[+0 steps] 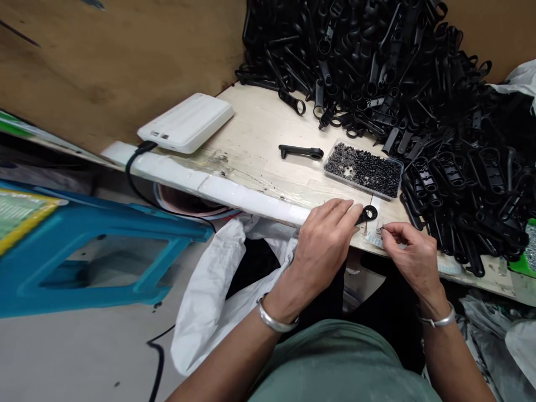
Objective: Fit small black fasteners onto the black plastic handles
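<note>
My left hand (324,240) is closed over a black plastic part (369,214) at the table's front edge; only its ringed end shows past my fingers. Just right of it, my right hand (412,251) is in a pinch, with thumb and forefinger together on something too small to name. Behind both hands lies a clear plastic box (355,188) filled with tiny black pieces. A similar black part (300,151) lies alone to the left of the box.
A large heap of black plastic parts (355,61) covers the back and right of the table. At left sits a white power bank (186,124) with a black cable. Below are a blue stool (104,223) and a white bag (205,301). A green tray (530,245) stands far right.
</note>
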Tool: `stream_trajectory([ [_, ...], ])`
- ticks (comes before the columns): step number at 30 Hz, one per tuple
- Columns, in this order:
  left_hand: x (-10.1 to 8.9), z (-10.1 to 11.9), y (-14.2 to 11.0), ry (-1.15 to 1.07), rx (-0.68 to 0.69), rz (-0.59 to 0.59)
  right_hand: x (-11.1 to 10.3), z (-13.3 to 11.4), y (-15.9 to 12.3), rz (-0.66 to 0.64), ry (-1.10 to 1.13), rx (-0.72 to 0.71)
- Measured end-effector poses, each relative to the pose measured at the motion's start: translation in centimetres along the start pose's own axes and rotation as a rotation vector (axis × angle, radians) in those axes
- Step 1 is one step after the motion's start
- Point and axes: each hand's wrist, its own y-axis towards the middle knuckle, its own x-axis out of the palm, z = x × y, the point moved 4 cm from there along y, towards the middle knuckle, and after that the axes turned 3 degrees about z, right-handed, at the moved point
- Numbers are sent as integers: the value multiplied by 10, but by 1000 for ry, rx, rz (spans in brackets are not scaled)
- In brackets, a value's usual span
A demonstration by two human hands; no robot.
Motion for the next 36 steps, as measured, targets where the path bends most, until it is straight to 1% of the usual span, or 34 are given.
stream_trajectory([
  [3, 9, -7, 7, 162, 3, -163, -1, 7, 4, -25, -28, -31],
  [5, 13, -8, 8, 186, -2, -218, -3, 12, 5, -52, -53, -53],
  [10, 10, -4, 2, 158, 12, -268, -10, 17, 5, -68, -88, -54],
  [14, 8, 0, 7, 144, 8, -281, -9, 17, 4, -72, -79, -60],
  [17, 13, 3, 16, 144, 6, -324, -8, 18, 3, -67, -71, -65],
  [22, 30, 4, 30, 259, 0, -403, -7, 20, 2, -45, -69, -64],
  [25, 36, 3, 32, 294, -3, -413, -5, 21, 1, -49, -73, -63],
  [30, 39, 3, 29, 282, 8, -391, -1, 23, 1, -52, -38, -66],
  [36, 42, 4, 26, 241, 56, -300, 3, 23, 3, -73, 23, -38],
])
